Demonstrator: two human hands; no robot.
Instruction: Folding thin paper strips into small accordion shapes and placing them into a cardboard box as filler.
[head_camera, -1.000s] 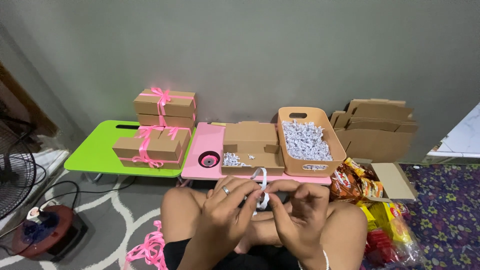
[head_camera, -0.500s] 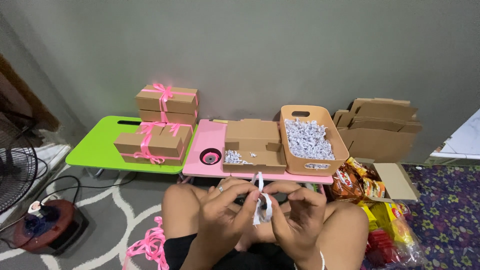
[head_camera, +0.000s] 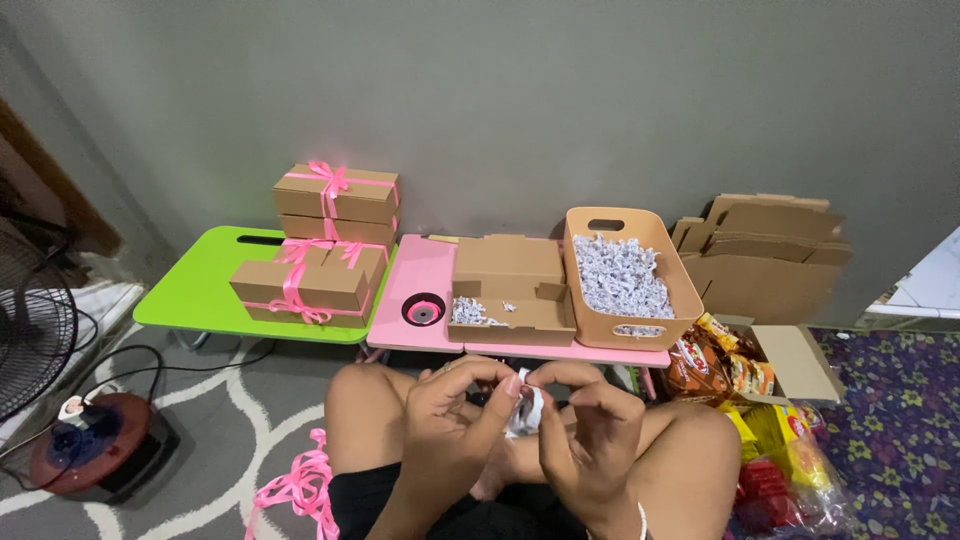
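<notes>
The two hands have come closer together in the lap than a moment ago, and the little white thing (head_camera: 524, 410) they hold is now squeezed into a small bunch, with less of it hanging loose. It looks like the work on that piece is partway along, and the fingers are tightening it.

The left hand (head_camera: 455, 415) is curled, with its thumb and first finger pinched on the white thing. The right hand (head_camera: 590, 435) is curled too, and its fingertips pinch the other side. It may be a scrap of ribbon or paper, but it is too small to tell.

A loose pink ribbon (head_camera: 300, 485) lies on the floor by the left knee. Past the knees stands the pink table (head_camera: 420, 275), with an open brown box (head_camera: 510, 295) and a tub of white paper shreds (head_camera: 620, 275) on it. Beside it, the green table (head_camera: 190, 295) holds tied boxes (head_camera: 315, 265). Snack packets (head_camera: 730, 370) sit on the right.
</notes>
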